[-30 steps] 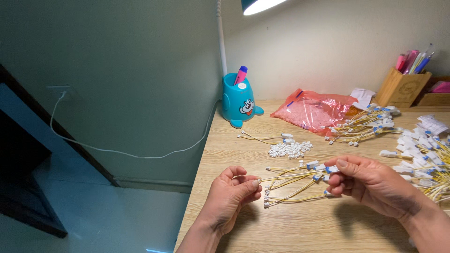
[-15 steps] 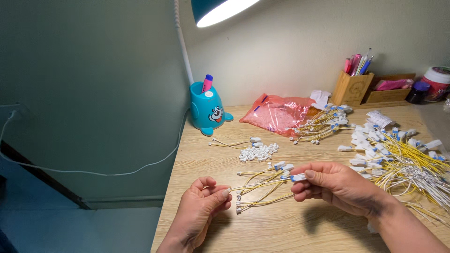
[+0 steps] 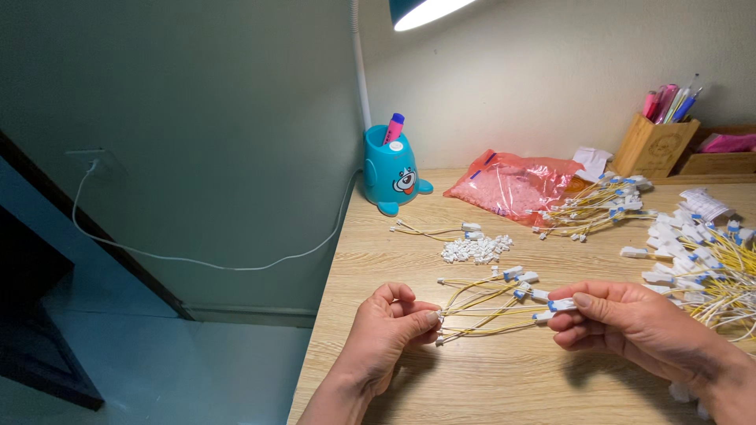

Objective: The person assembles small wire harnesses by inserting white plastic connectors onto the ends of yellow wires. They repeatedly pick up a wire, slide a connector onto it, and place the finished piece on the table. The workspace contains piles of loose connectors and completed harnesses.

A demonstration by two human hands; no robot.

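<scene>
A thin yellow wire (image 3: 492,313) with a white and blue tag at one end stretches between my two hands above the wooden desk (image 3: 504,378). My left hand (image 3: 386,334) pinches its small white connector end between thumb and fingertips. My right hand (image 3: 630,323) pinches the tagged end. Just beyond the held wire lies a small bunch of the same yellow wires (image 3: 488,295) on the desk. A little heap of tiny white connectors (image 3: 475,249) sits farther back.
A blue animal-shaped pen cup (image 3: 391,171) stands at the desk's back left, with a red plastic bag (image 3: 512,187) beside it. Piles of tagged yellow wires (image 3: 693,252) cover the right side. A wooden pen holder (image 3: 654,145) stands against the wall. A lamp (image 3: 421,11) shines overhead.
The view has shifted, so the desk things sit differently in frame. My hands have drawn slightly apart, and the wire between them is now stretched out straighter.
</scene>
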